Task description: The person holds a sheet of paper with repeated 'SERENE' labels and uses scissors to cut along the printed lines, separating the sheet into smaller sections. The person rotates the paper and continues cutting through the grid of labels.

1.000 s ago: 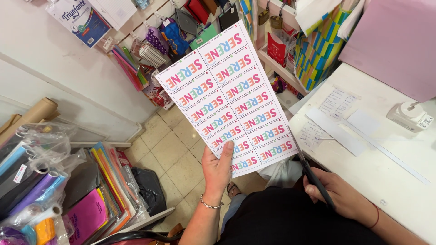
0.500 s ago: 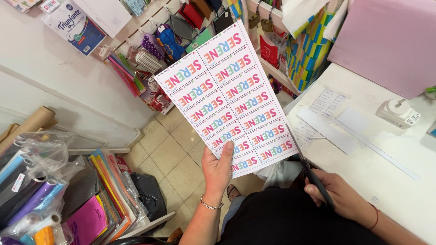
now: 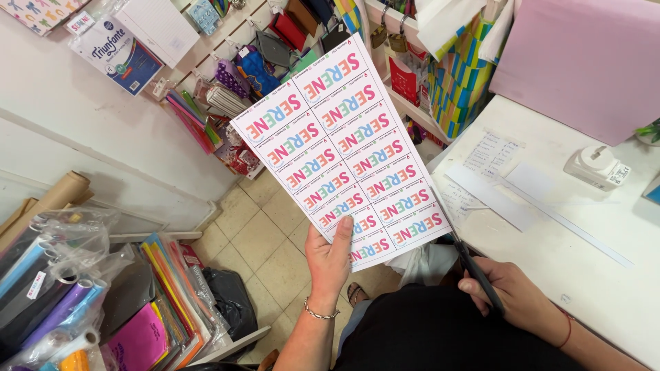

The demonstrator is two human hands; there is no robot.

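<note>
My left hand [image 3: 328, 260] holds up a white printed sheet [image 3: 342, 145] by its lower edge, thumb on the front. The sheet carries two columns of rectangular labels with multicoloured lettering. My right hand [image 3: 514, 297] grips black-handled scissors [image 3: 469, 260] whose blades point up at the sheet's lower right edge. A thin bracelet circles my left wrist and a red cord my right. My dark clothing fills the bottom of the view.
A white table [image 3: 591, 261] on the right holds paper strips [image 3: 492, 199], a handwritten note [image 3: 489, 154], a white tape dispenser [image 3: 597, 167] and pink card [image 3: 584, 55]. Shelves of stationery [image 3: 261, 62] hang behind. Coloured paper rolls [image 3: 62, 288] and folders [image 3: 165, 288] stand at left over a tiled floor.
The view has shifted slightly, but the sheet stays raised in my left hand. My right hand with the scissors stays beside the sheet's lower right edge.
</note>
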